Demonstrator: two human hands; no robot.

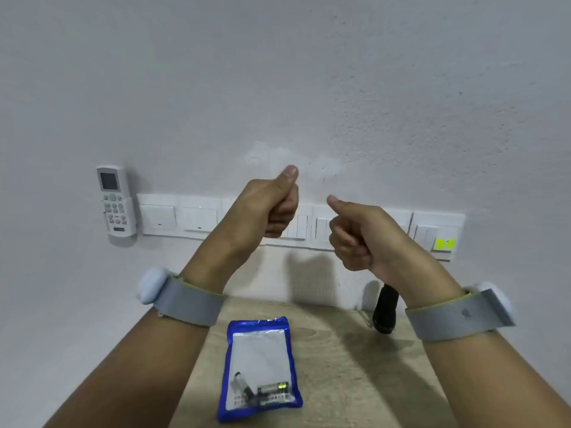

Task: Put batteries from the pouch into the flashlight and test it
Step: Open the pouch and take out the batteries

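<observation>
My left hand [268, 208] and right hand [358, 236] are raised as empty fists, thumbs up. On the wood-grain table [355, 366] lies a glossy blue-edged pouch [259, 350] holding batteries [273, 389], labels too blurred to read. The black cylindrical flashlight [385, 310] sits farther right.

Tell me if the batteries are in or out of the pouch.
In: the batteries show through the blue pouch, at its near end.

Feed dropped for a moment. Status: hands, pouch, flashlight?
Left hand and right hand fisted, thumbs up, empty. Pouch flat on table, batteries inside. Flashlight on table, partly behind right wrist, untouched. Nothing blocking either.
</observation>
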